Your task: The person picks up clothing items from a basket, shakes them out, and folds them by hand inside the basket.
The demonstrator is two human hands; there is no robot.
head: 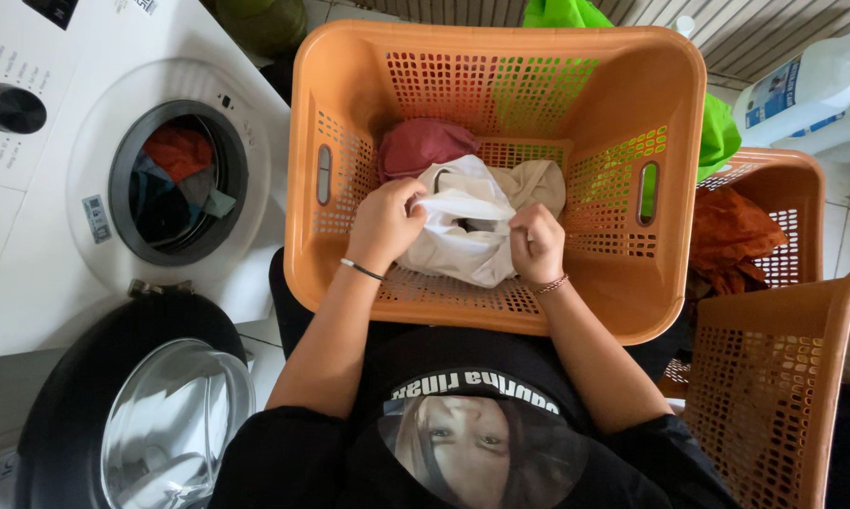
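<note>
White garment [463, 236], bunched inside an orange laundry basket [623, 292], is pinched at its upper edge by both hands: the left hand [384, 224] closes fingers and thumb on the cloth, and the right hand [536, 243] is curled into a fist gripping the same fabric. Beyond the left hand lies a dark red garment [423, 146]; a cream garment [538, 181] lies just beyond the right. Well to the left of the left hand, a white front-loading washing machine [29, 245] stands with its door [133, 415] swung open and coloured clothes [175, 174] inside the drum.

Both forearms extended forward, left hand [384, 222] and right hand [536, 243] close together, fingers [416, 191] curled in tight pinch.
</note>
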